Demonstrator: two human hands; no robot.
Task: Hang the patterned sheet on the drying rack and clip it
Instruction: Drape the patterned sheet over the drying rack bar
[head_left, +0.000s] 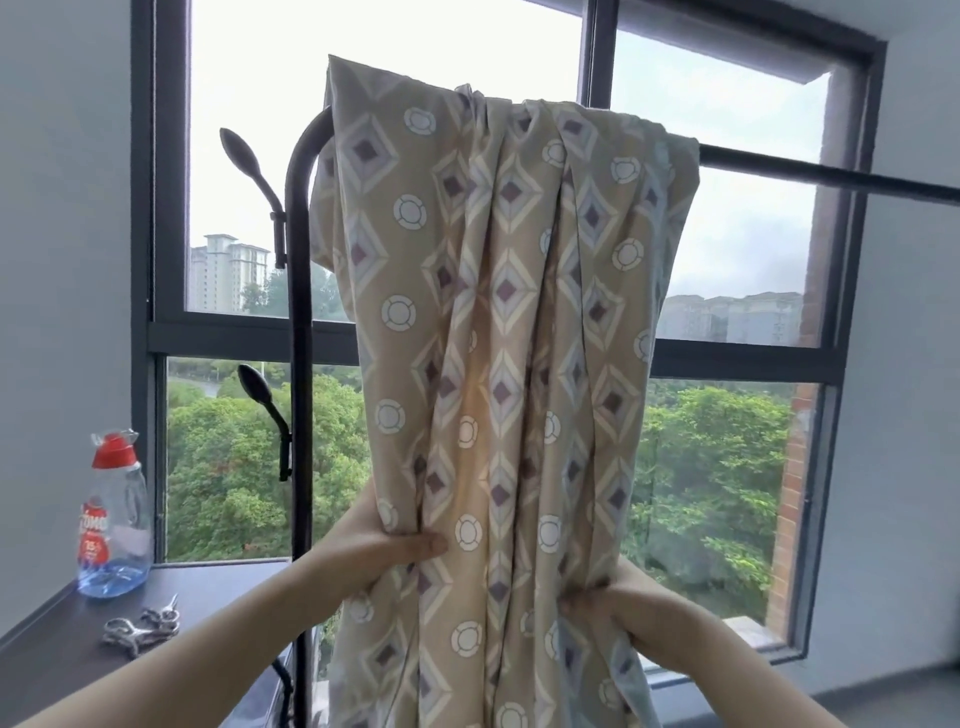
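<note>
- patterned sheet (498, 322): beige, with purple-centred diamonds and white rings.
- drying rack (301, 364), just left of left hand (374, 545): black.
- bottle (115, 514), far left of it: red cap, blue liquid.
- clips (140, 626): silver.

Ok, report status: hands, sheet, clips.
Left hand and right hand both gripping sheet. Sheet draped over rack bar, bunched, unclipped. Clips lying on ledge, nothing blocking.

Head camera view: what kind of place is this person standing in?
Probably the laundry corner of a high-rise flat: a beige diamond-patterned sheet hangs over a black metal drying rack beside a large dark-framed window, and a clear bottle of blue detergent sits by silver metal clips on a dark counter.
</note>
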